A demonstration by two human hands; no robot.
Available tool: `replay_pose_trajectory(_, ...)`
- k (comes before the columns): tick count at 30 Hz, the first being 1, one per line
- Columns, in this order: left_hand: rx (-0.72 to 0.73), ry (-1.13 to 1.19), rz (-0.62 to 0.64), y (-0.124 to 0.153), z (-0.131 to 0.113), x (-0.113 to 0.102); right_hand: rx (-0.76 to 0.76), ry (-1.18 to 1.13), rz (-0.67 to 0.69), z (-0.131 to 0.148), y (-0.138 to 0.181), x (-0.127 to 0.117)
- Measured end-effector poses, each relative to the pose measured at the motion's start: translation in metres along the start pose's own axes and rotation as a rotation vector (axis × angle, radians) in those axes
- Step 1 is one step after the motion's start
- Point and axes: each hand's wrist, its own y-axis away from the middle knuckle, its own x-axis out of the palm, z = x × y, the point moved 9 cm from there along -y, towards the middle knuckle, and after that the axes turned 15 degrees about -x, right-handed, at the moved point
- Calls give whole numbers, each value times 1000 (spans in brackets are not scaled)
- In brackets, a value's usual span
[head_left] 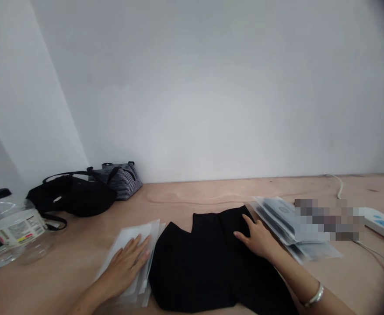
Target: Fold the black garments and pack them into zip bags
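left fingers (pixel 141 248) flat on clear bags (pixel 139 229) | right fingers (pixel 250 223) on black cloth (pixel 192 262) | bottle (pixel 21 232) at left edge

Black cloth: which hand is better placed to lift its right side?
Probably your right hand: it rests on that side of the black cloth, while your left hand lies on plastic bags.

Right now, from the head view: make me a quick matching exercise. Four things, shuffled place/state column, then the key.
Things:
1. Left hand
2. Right hand
3. Bottle
4. Boxy bag

Places/states:
A. dark-and-pale stripes, near the wall
B. resting on the black cloth, thumb and forefinger apart
C. upright, toward the picture's left edge
D. laid over clear plastic pouches

Pairs: 1-D, 2-B, 3-C, 4-A
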Motion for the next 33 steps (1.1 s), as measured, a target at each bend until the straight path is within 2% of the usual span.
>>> replay_pose_trajectory(2, 30, -53, -2, 5, -4, 10, 10, -17, 9, 3, 2, -1)
replay_pose_trajectory(6, 97, -112, -54, 9, -3, 11, 32, -43, -14, 4, 5, -2)
replay_pose_trajectory(10, 131, -122, -45, 9, 0, 5, 17, -100, -63, 4, 5, -5)
replay_pose_trajectory(14, 112, -137, -31, 10, -7, -7, 8, -155, -181, 12, 0, -25)
replay_pose_trajectory(17, 111, -142, -49, 12, -21, -15, -50, -167, -259, 37, -4, -42)
replay_pose_trajectory(21, 125, -71, -30, 12, -38, -11, -290, -340, -298, 91, -7, -53)
replay_pose_trajectory(23, 122, -25, -14, 13, -40, -5, -393, -453, -297, 108, -7, -53)
replay_pose_trajectory(25, 118, -2, 6, 13, -42, -1, -437, -483, -274, 112, -7, -50)
replay_pose_trajectory(27, 112, -10, 19, 14, -41, 1, -456, -410, -209, 106, -8, -41)
replay_pose_trajectory(30, 88, -34, 21, 15, -32, -1, -443, -215, -25, 87, -9, -16)
replay_pose_trajectory(33, 79, -42, 23, 13, -12, -3, -363, -106, 152, 65, -6, 10)
